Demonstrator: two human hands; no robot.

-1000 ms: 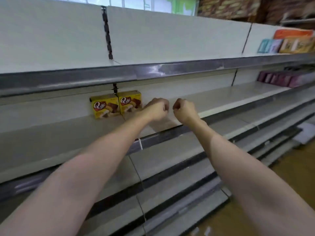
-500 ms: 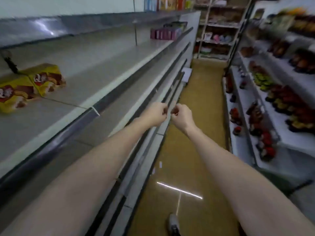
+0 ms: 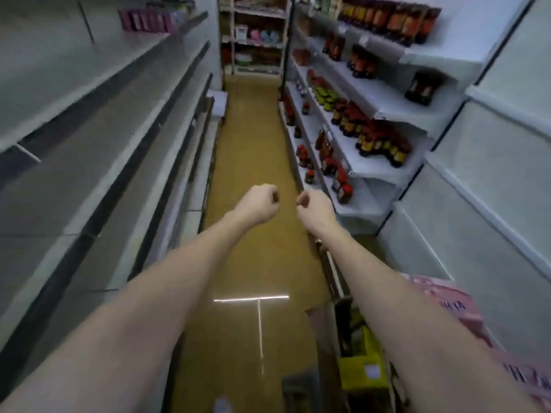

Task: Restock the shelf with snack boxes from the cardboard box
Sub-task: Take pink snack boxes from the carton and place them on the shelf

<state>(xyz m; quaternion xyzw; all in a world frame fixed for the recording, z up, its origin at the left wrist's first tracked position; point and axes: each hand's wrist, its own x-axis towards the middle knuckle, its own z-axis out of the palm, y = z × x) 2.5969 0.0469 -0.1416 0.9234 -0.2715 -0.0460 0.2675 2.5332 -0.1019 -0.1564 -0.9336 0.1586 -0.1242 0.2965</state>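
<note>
The floor (image 3: 253,162) is a mustard, ochre yellow, crossed low down by a thin white T-shaped glint of reflected light (image 3: 258,305). The shelves on the left (image 3: 98,120) are pale grey-white with dark grey, almost black front edges — a striped look running down the aisle. At their far end sits a row of pink-purple boxes (image 3: 149,20). The shelves on the right (image 3: 396,111) are white, loaded with bottles (image 3: 378,141) in dark brown with red, orange and yellow labels, and a few green-lidded jars (image 3: 323,95). Low on the right, a bright yellow box (image 3: 359,371) with a small white label, beside a pink carton (image 3: 456,308) with dark lettering — too blurred to read
</note>
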